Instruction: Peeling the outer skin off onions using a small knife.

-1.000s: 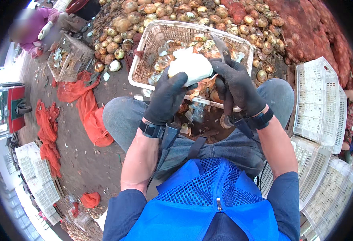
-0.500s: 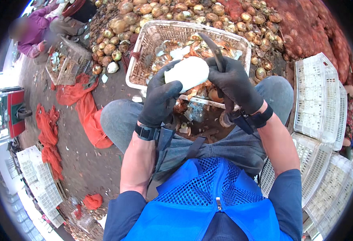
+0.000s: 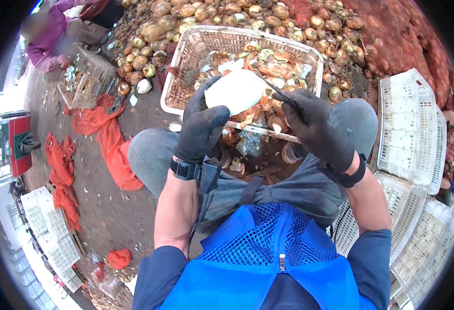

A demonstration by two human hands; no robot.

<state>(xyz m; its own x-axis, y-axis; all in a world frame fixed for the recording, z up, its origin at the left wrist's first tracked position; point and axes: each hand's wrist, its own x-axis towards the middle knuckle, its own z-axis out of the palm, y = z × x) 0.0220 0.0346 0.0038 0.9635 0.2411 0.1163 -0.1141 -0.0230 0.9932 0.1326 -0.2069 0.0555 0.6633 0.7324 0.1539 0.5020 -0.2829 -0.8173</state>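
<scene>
A white peeled onion (image 3: 235,93) is gripped in my black-gloved left hand (image 3: 202,121), over the near side of a crate. In my right hand (image 3: 317,126), also gloved in black, is a knife (image 3: 274,89) with a dark, narrow blade. Its tip points up and left, close to the onion's upper right side. The right hand is apart from the onion. Below both hands stands the dirty white plastic crate (image 3: 178,93), with brown onion skins (image 3: 276,70) and pale peel scraps inside.
Many unpeeled onions (image 3: 167,23) lie heaped beyond the crate, with red mesh sacks (image 3: 407,36) at the far right. White crates (image 3: 410,129) stand to my right. Red netting (image 3: 110,139) lies on the ground at left. Another person (image 3: 49,44) sits far left beside a crate (image 3: 90,77).
My right hand has drawn back right and down, away from the onion, and the knife has turned edge-on. The onion and left hand have shifted slightly left.
</scene>
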